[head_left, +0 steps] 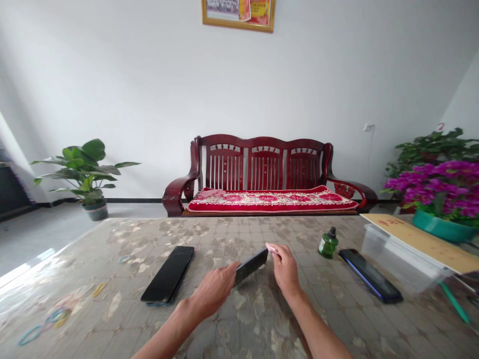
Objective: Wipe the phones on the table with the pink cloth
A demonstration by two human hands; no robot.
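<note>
My left hand grips one end of a dark phone, which is tilted above the table near the centre. At the phone's far right corner, my right hand pinches a small pink cloth between thumb and fingers. The cloth is at the phone's edge. Left of my hands, a black phone lies flat on the patterned table. On the right lies another phone with a blue edge, beside a small green bottle with a black cap.
Several rubber bands lie at the left. A clear plastic box with a tan board on top stands right, near purple flowers and a green pen. Behind the table is a red wooden bench.
</note>
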